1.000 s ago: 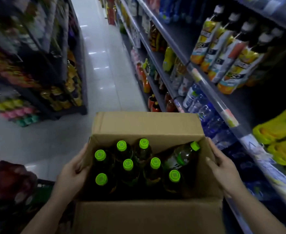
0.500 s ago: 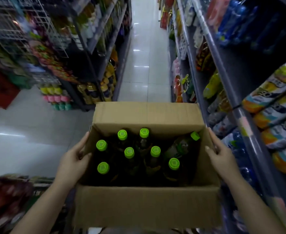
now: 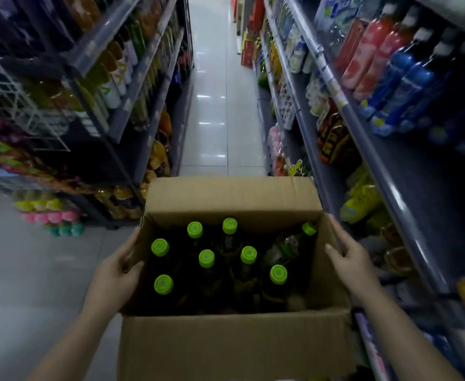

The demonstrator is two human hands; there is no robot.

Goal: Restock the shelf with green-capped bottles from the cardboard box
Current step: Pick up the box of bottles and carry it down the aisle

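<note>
An open brown cardboard box (image 3: 231, 342) is held in front of me above the aisle floor. My left hand (image 3: 113, 279) grips its left wall and my right hand (image 3: 349, 259) grips its right wall. Inside stand several dark bottles with bright green caps (image 3: 206, 258); one green-capped bottle (image 3: 289, 246) leans tilted against the right wall. The shelf (image 3: 368, 149) on my right carries rows of drink bottles.
A narrow tiled aisle (image 3: 217, 105) runs straight ahead between two shelving units. The left shelving (image 3: 121, 86) holds bottled drinks, with a wire rack (image 3: 19, 105) at its near end. Yellow packs (image 3: 363, 199) sit low on the right shelf.
The view has swung left and along the aisle, so the right shelf now runs beside me. Both hands keep the same hold on the box, and the bottles have stayed put.
</note>
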